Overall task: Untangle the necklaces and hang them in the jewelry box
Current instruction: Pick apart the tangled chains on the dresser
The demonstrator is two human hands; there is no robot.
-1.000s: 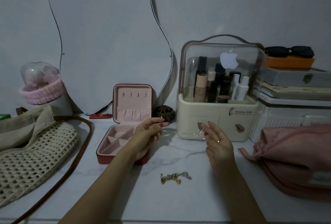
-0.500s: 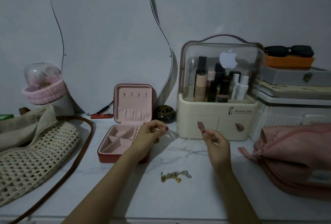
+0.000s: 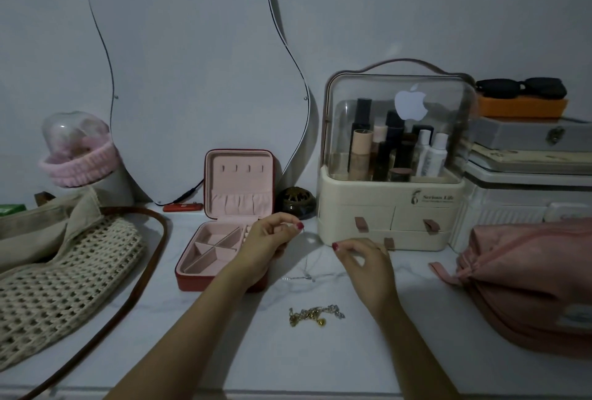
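A thin silver necklace [image 3: 308, 266] hangs in a loop between the two hands, above the marble tabletop [image 3: 243, 345]. It is very fine and faint; its lowest part lies near the table surface, where a short bar or pendant shows. Whether it is knotted cannot be told.

The left hand [image 3: 267, 244] pinches one end of the chain between thumb and forefinger, fingers curled. The right hand [image 3: 363, 260] pinches the other end the same way, with the remaining fingers loosely bent. The hands are near each other but apart.

A second piece, a gold chain [image 3: 315, 314] with chunky links and a small round charm, lies bunched on the table at 6 o'clock from the held necklace, untouched.

The jewelry box [image 3: 224, 230] stands open at 9 o'clock from the necklace, just behind the left hand, which covers its near right corner. The outside is red, the lining pink. Its upright lid carries four small hooks, all bare, over a gathered pocket. The tray is split into divided compartments.

At 1 o'clock stands a cream cosmetics organizer [image 3: 392, 182] with a clear dome, bottles inside and drawers below. A small dark round jar [image 3: 295, 202] sits between it and the box. A wavy-edged mirror [image 3: 195, 79] leans on the wall at 11 o'clock. A woven bag [image 3: 64, 274] with a brown strap lies at far 9 o'clock, a pink pouch [image 3: 531, 281] at 3 o'clock.
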